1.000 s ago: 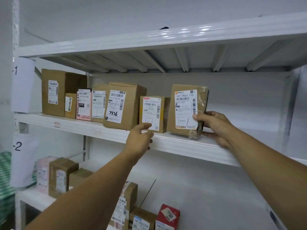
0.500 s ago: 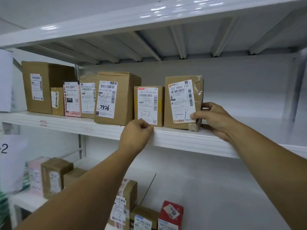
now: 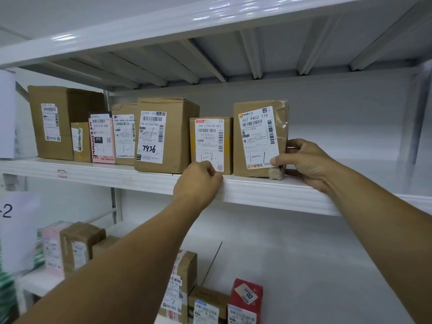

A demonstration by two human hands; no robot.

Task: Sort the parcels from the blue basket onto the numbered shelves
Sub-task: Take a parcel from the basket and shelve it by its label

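A brown taped parcel [image 3: 256, 139], its label hand-marked 1-1, stands upright on the upper white shelf [image 3: 268, 192]. My right hand [image 3: 304, 162] grips its lower right corner, thumb on the label. Left of it stands a smaller yellow-brown box [image 3: 211, 145], also marked 1-1. My left hand [image 3: 198, 183] is curled at that box's bottom front edge, fingertips touching the label; whether it grips the box I cannot tell. The blue basket is out of sight.
Several more labelled boxes [image 3: 161, 136] line the upper shelf to the left. The lower shelf holds brown boxes [image 3: 79, 246] and a red box [image 3: 245, 300]. A paper tag marked -2 [image 3: 9, 211] hangs at left. Right of my right hand the upper shelf is bare.
The view has moved closer and slightly up. The taped parcel now stands straighter beside the small box. My left hand dropped from the small box's label to its bottom edge.
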